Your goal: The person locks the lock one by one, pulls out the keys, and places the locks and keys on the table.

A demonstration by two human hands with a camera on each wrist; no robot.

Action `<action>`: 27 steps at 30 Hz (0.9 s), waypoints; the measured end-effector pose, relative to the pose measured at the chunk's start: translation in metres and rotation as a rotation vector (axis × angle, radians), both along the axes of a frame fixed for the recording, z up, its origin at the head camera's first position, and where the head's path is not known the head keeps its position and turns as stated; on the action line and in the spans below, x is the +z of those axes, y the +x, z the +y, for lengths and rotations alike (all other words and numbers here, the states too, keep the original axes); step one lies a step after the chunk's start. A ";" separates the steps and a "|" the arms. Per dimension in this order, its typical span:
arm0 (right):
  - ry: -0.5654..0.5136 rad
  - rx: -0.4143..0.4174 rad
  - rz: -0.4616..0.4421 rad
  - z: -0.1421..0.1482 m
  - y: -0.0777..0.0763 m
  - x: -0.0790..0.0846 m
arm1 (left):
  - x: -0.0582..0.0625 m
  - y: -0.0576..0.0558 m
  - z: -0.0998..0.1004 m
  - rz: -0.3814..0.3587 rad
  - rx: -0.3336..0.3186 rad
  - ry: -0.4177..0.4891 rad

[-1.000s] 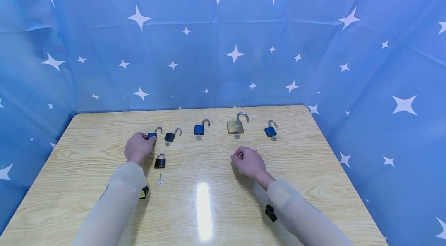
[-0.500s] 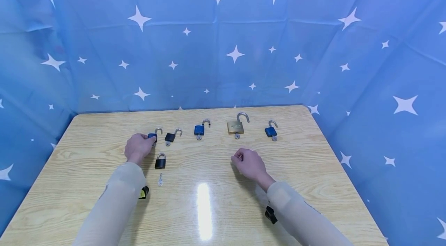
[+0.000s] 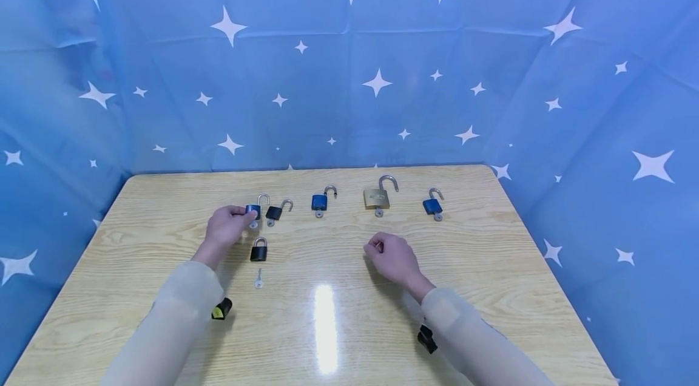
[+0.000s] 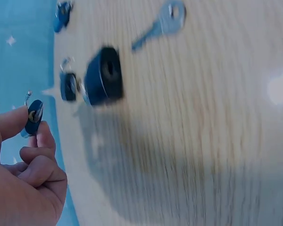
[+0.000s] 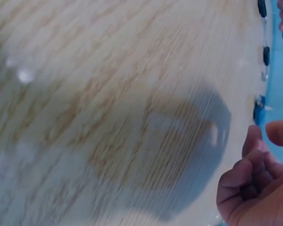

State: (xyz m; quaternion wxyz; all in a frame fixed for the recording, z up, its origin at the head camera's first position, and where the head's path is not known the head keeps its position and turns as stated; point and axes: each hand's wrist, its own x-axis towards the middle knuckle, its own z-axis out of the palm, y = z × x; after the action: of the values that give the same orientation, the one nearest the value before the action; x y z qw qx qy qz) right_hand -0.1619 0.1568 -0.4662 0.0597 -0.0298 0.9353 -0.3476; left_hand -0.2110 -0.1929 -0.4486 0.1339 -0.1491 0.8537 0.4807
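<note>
Padlock in blue (image 3: pixel 253 209), its shackle raised and an inserted key (image 3: pixel 253 224) at its lower end, is pinched between the thumb and fingers of the left hand (image 3: pixel 225 225), over the far left part of the wooden surface (image 3: pixel 491 289). In the left wrist view, the keyed end of the lock is turned toward the camera; whether the lock is touching the surface cannot be told. Just to its right, a small black padlock (image 3: pixel 273 213) is laid with its shackle raised, likewise keyed. Nearer the person, a closed black padlock (image 3: pixel 259 253) is set, and on its near side a loose key (image 3: pixel 259 280) is laid apart from it.

The right hand (image 3: pixel 392 258) is held above the surface with its fingers curled inward; a narrow gap is shown between thumb and index finger, and nothing is seen to be gripped. Beyond it, a brass padlock (image 3: pixel 376 199) is placed, flanked by a middle blue padlock (image 3: pixel 319 202) on the left and a far blue padlock (image 3: pixel 432 207) on the right, all three keyed and with raised shackles. Both forearms are covered by pale sleeves (image 3: pixel 175 319). Behind the surface, a blue backdrop (image 3: pixel 327 64) is hung, patterned with white stars.
</note>
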 end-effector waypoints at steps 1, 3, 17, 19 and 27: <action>-0.002 0.001 0.003 0.000 0.000 0.000 | 0.002 0.001 0.003 0.000 -0.010 0.020; -0.010 0.004 0.001 -0.001 -0.001 0.001 | 0.004 0.004 0.009 0.005 -0.022 0.058; -0.086 0.025 -0.021 -0.012 0.000 0.002 | -0.001 0.034 0.064 0.090 -0.141 0.157; -0.097 0.031 -0.008 -0.014 -0.001 0.003 | -0.002 0.037 0.071 0.089 -0.137 0.174; -0.159 0.078 0.054 -0.020 -0.011 0.008 | -0.009 0.044 0.095 0.095 -0.142 0.193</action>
State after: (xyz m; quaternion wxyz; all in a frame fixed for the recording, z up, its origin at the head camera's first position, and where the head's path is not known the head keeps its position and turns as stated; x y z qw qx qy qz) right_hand -0.1725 0.1369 -0.4578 0.0454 -0.0800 0.9042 -0.4172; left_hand -0.1666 -0.0975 -0.4577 0.1408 -0.0517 0.8172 0.5565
